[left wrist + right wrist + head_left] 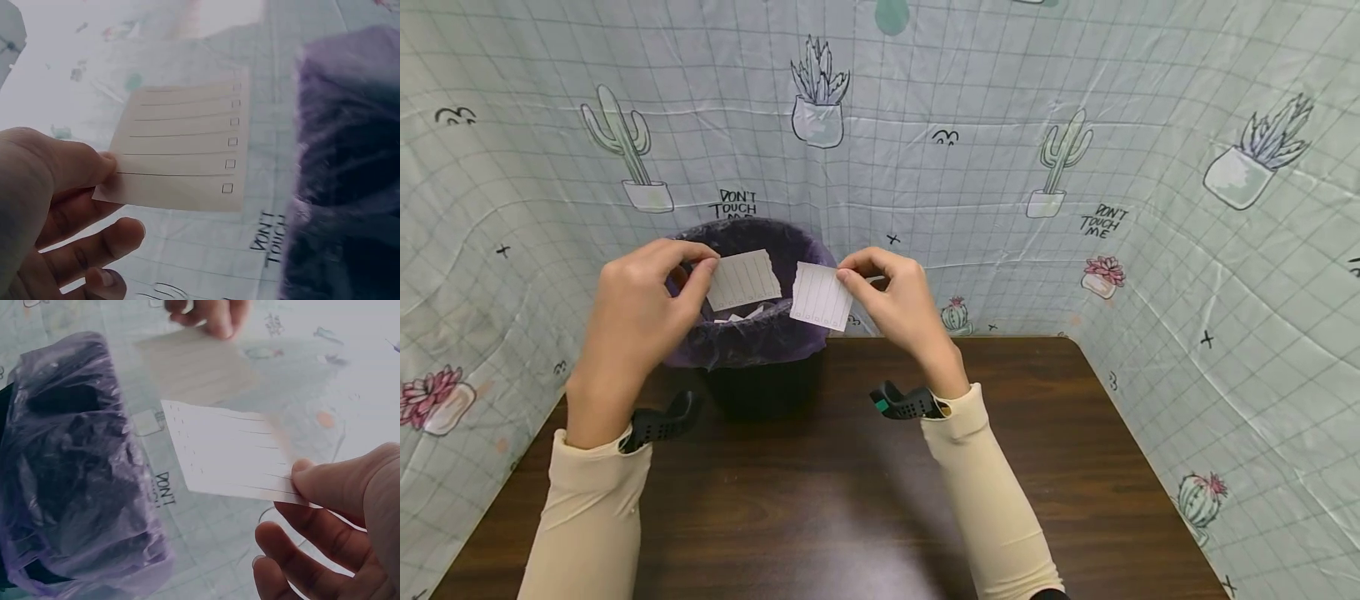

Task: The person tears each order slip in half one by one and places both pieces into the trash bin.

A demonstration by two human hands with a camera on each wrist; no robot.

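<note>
My left hand (643, 292) pinches a torn piece of lined paper (743, 280) between thumb and forefinger, over the mouth of a dark trash bin (763, 390). A second lined piece (822, 297) is pinched in my right hand (898, 296), at the bin's right rim. The facing edges of the two pieces look ragged, and a gap separates them. Small checkboxes run along one side of the left piece (181, 144) in the left wrist view. A purple plastic liner (752, 348) folds over the bin's rim. White paper scraps (741, 316) lie inside it.
The bin stands at the back left of a dark brown wooden table (820, 500). Behind and on both sides hangs a pale grid-patterned cloth (925, 183) printed with potted plants. Each wrist wears a black strap mount (906, 403).
</note>
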